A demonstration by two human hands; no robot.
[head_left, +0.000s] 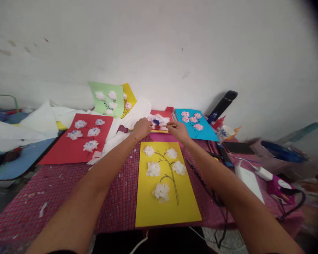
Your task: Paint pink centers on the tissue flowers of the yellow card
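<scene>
Both my arms reach forward over a yellow card (166, 204) that carries several white tissue flowers on a drawn black stem. My right hand (178, 131) is closed on a thin brush (162, 125) whose tip points left to a paint palette (159, 122) with blue and red paint. My left hand (141, 128) is curled with its fingers resting at the palette's left edge. The palette lies just beyond the yellow card, on a pink sheet (163, 137).
A red card (76, 143) with blue-tinted flowers lies left, a blue card (196, 125) with pink flowers right, a green card (107, 98) leans on the wall. White paper (39, 123) is piled far left. A black bottle (222, 104), cup (226, 132), charger (263, 173) and cables crowd the right side of the checked tablecloth (69, 190).
</scene>
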